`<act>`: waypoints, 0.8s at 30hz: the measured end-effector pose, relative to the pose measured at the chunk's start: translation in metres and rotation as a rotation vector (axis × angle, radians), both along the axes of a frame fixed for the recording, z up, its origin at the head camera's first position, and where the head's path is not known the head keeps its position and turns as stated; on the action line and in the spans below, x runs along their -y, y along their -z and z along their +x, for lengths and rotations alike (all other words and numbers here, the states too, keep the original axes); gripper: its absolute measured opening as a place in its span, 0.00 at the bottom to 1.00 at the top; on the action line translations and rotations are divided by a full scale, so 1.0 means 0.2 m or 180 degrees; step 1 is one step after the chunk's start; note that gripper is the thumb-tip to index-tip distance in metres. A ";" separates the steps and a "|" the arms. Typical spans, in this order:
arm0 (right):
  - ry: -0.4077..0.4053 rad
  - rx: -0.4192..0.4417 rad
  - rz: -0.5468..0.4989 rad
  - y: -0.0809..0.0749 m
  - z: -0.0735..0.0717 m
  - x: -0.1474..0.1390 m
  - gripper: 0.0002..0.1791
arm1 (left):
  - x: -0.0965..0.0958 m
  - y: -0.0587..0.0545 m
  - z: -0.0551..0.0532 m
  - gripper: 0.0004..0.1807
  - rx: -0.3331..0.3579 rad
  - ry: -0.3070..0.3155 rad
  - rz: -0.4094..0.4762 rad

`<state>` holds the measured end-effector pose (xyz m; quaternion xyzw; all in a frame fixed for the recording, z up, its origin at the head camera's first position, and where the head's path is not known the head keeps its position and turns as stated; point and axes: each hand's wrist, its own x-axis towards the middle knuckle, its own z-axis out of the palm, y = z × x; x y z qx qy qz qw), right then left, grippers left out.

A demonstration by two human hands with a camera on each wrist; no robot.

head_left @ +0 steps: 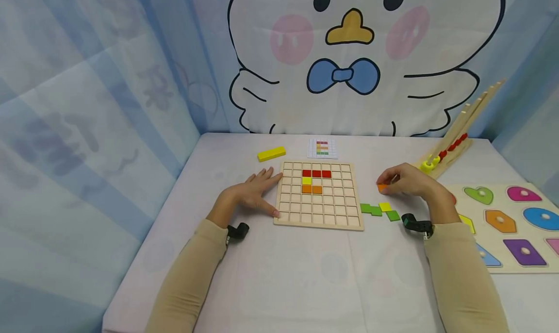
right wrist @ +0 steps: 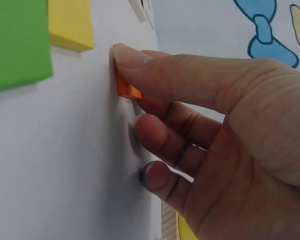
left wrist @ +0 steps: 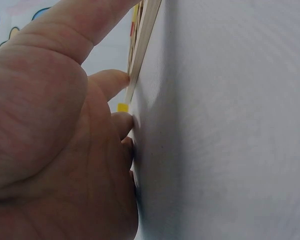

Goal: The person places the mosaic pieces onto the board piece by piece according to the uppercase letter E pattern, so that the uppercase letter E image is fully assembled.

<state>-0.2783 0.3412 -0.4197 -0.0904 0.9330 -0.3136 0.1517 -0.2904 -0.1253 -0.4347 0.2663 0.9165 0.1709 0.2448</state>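
Note:
A wooden grid board (head_left: pixel 288 209) lies mid-table with three red tiles (head_left: pixel 316 174) in one row, a yellow tile (head_left: pixel 306 181) beneath the leftmost, and two orange tiles (head_left: pixel 312 189) below that. My left hand (head_left: pixel 255 192) rests at the board's left edge, fingers spread, thumb on the near left corner. To the right of the board, my right hand (head_left: pixel 406 180) pinches an orange tile (right wrist: pixel 122 85) between thumb and fingers, close over the tablecloth. Several green tiles (head_left: pixel 375 210) and a loose yellow tile (head_left: pixel 385 207) lie between that hand and the board.
Behind the board lie a yellow bar (head_left: pixel 271 154) and a pattern card (head_left: pixel 322 149). A wooden bead frame (head_left: pixel 454 129) stands at the back right. The shape puzzle board (head_left: pixel 519 272) lies at the right, near the right forearm.

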 end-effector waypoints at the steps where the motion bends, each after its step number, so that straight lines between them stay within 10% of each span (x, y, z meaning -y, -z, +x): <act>1: -0.0010 -0.0008 -0.0011 0.00 0.00 0.00 0.15 | 0.00 0.00 0.00 0.69 -0.0005 0.0000 0.0000; 24: 0.0030 0.0143 -0.0536 0.01 0.00 0.02 0.13 | 0.00 -0.01 0.01 0.69 -0.0006 0.0005 -0.0009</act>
